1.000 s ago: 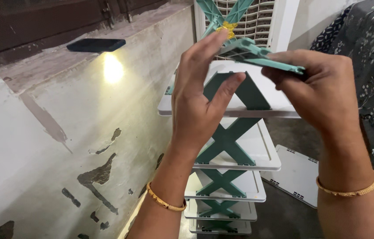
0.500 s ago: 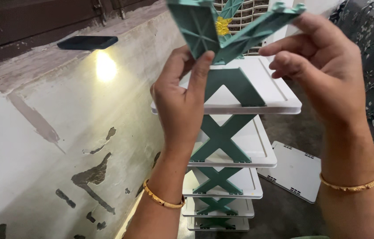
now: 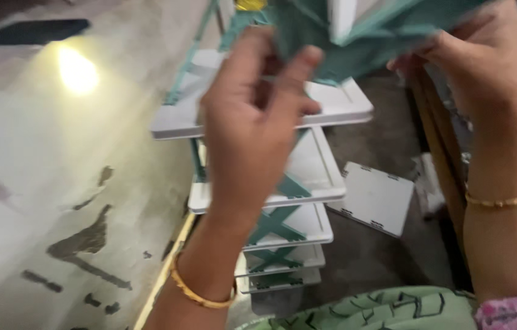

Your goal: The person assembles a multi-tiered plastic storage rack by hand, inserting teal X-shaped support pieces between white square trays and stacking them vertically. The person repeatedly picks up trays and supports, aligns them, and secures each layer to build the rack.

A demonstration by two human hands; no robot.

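Both our hands up high, left hand (image 3: 249,116) and right hand (image 3: 484,61) each clamped on the teal cross brace (image 3: 356,27), white tiered rack (image 3: 332,107) just below, spare white panel (image 3: 376,197) on the floor beside

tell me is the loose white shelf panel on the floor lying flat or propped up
Lying flat: the white panel rests face-up on the floor, beside the stacked rack.

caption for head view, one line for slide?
Both hands, left and right, grip a green cross brace above a tiered shelf rack.
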